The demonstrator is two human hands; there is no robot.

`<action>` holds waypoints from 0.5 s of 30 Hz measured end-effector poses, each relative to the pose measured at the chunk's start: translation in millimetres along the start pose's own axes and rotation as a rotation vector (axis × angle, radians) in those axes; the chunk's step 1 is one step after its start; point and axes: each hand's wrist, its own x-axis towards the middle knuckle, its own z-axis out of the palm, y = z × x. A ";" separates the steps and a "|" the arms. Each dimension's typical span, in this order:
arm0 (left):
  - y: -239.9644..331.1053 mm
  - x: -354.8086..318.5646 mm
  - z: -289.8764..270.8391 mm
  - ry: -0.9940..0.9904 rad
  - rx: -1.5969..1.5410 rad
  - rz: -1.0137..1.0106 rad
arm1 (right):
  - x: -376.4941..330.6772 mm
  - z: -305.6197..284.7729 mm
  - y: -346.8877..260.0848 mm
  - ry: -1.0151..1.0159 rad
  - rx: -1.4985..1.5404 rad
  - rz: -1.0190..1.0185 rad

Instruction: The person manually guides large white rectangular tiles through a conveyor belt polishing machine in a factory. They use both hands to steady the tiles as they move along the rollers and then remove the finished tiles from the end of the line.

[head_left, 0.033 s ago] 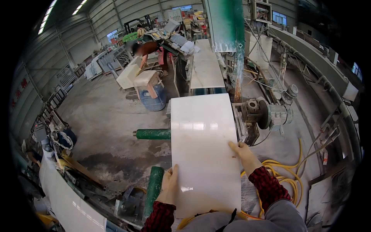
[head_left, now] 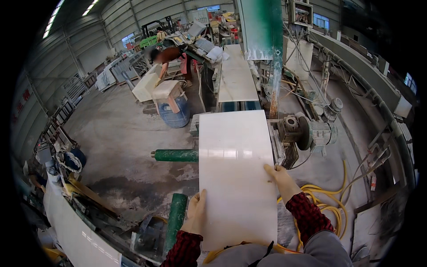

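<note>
White stone slab (head_left: 235,173) lying lengthwise away from person, left hand (head_left: 196,213) and right hand (head_left: 279,177) gripping its side edges

A large workshop hall with corrugated grey walls (head_left: 111,22) at 11 o'clock and strip lights (head_left: 53,22) along the roof. The grey concrete floor (head_left: 115,133) spreads toward 9 o'clock, stained dark and wet near 7. At 1 o'clock stands a green machine column (head_left: 260,26); windows (head_left: 321,20) glow behind it.
</note>
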 end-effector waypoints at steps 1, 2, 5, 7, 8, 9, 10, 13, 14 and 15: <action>-1.5 21.3 7.4 -0.023 0.024 -0.012 | 7.7 -3.6 1.8 -0.029 0.056 -0.041; -4.7 41.9 9.1 -0.023 0.059 -0.089 | 20.0 -1.0 6.6 0.033 0.012 0.046; 1.2 78.8 26.9 0.005 0.196 -0.130 | 53.1 0.7 8.3 0.163 -0.058 0.033; 0.1 101.5 33.2 0.010 0.242 -0.116 | 77.2 2.8 11.5 0.212 -0.134 0.119; 2.9 114.3 35.3 0.011 0.263 -0.072 | 89.1 5.0 10.2 0.237 -0.151 0.147; 4.7 126.4 36.0 -0.021 0.245 -0.091 | 102.0 6.7 8.0 0.257 -0.239 0.193; 6.2 137.2 36.9 -0.058 0.220 -0.089 | 110.2 7.5 6.4 0.246 -0.215 0.189; 7.0 164.6 41.8 -0.113 0.128 -0.184 | 125.9 9.6 7.2 0.234 -0.112 0.210; 7.0 173.4 43.9 -0.097 0.098 -0.254 | 134.2 10.4 8.4 0.238 -0.065 0.222; 8.1 180.5 47.8 -0.077 0.131 -0.230 | 142.3 7.9 7.5 0.245 -0.020 0.228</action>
